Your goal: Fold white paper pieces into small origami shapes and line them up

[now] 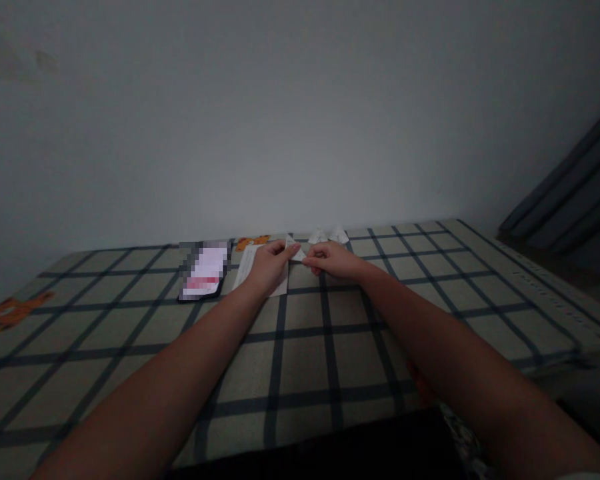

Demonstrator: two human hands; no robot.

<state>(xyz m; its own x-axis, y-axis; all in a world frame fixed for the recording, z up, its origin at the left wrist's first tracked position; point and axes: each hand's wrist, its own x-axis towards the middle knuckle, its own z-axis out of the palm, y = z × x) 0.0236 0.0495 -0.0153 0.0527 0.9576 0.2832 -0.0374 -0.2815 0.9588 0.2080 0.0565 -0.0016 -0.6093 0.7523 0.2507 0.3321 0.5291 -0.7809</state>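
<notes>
A small white piece of folded paper [295, 251], roughly triangular, is held up between my two hands. My left hand [273, 262] pinches its left side with thumb and fingers. At its lower right corner, my right hand [330, 259] grips it with the fingertips. Beneath my left hand lies a flat white sheet of paper [246, 264] with faint print, partly covered by the hand. Just beyond my right hand stand two folded white paper shapes [318, 235], pointed at the top; their exact form is too small to make out.
A phone [207, 270] with a lit, blurred screen lies left of the sheet. The checked tablecloth [300, 360] bears orange animal prints. Behind it rises a plain grey wall [300, 120]. Dark folded fabric [570, 173] hangs at the far right.
</notes>
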